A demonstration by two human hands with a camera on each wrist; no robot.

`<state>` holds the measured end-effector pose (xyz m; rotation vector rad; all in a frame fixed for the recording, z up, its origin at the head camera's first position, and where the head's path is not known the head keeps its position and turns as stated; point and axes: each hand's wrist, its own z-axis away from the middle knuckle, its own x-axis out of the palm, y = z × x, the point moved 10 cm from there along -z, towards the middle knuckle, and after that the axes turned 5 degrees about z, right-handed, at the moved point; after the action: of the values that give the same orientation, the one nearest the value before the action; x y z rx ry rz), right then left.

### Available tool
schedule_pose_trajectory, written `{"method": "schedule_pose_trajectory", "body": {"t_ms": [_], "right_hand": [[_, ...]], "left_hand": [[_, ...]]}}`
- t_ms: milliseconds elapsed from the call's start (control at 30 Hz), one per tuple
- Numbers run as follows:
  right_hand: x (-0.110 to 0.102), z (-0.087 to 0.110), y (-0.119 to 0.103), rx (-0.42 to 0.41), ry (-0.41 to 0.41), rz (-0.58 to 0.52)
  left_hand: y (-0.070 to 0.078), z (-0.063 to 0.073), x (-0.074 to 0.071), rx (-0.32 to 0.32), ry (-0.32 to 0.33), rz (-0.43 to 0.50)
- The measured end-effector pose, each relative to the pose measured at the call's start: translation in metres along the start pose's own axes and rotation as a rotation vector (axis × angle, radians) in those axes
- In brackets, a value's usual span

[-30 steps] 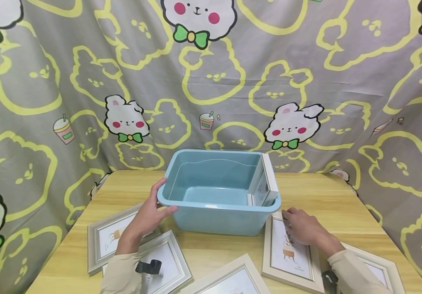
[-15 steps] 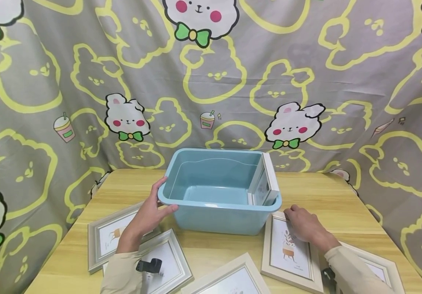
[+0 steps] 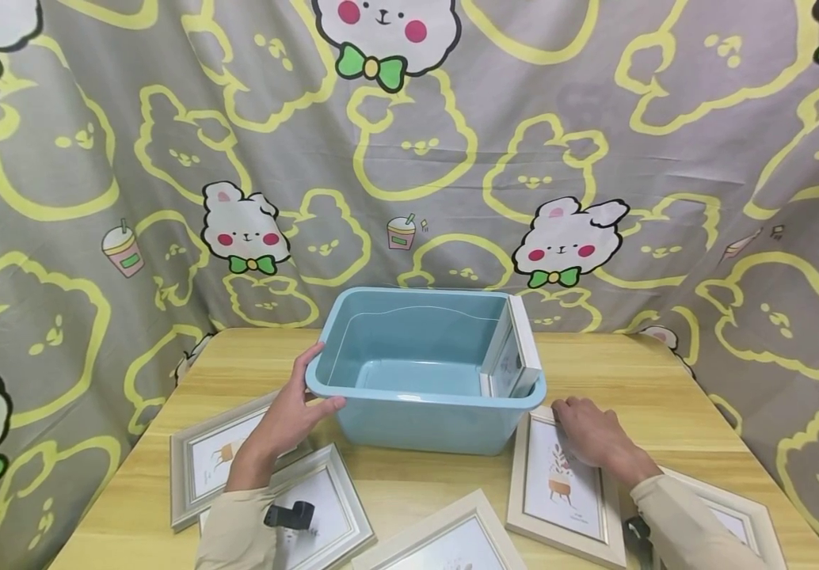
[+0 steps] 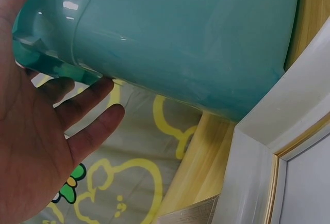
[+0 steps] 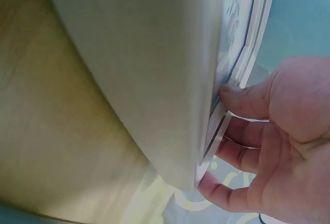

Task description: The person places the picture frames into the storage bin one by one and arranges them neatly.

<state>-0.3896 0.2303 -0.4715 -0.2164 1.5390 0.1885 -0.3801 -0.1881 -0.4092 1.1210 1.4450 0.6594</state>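
The right hand (image 3: 595,435) slid a tiny bit and pinches the picture frame (image 3: 552,507), pointing longways out from the front right corner of the blue tub (image 3: 424,423), whose left rim the farther left hand (image 3: 290,419) holds.

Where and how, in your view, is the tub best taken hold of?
I'd suggest the rim at both short ends, from left and right: the tub is wide, its rim juts outward, and the left hand holds its left end.

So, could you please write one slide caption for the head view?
Left hand touches a blue basin holding a white picture frame; right hand grips a cream frame by its far end.
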Motion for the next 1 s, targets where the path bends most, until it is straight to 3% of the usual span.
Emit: {"method": "schedule_pose_trajectory", "body": {"t_ms": [233, 567, 1000], "right_hand": [[-0.008, 0.001, 0.003, 0.012, 0.032, 0.028], [-0.025, 0.006, 0.007, -0.012, 0.074, -0.026], [-0.049, 0.013, 0.012, -0.048, 0.13, -0.109]], "left_hand": [[0.0, 0.001, -0.001, -0.006, 0.007, 0.012], [0.002, 0.001, 0.0, 0.02, -0.006, 0.022], [0.002, 0.001, 0.0, 0.004, -0.011, 0.029]]}}
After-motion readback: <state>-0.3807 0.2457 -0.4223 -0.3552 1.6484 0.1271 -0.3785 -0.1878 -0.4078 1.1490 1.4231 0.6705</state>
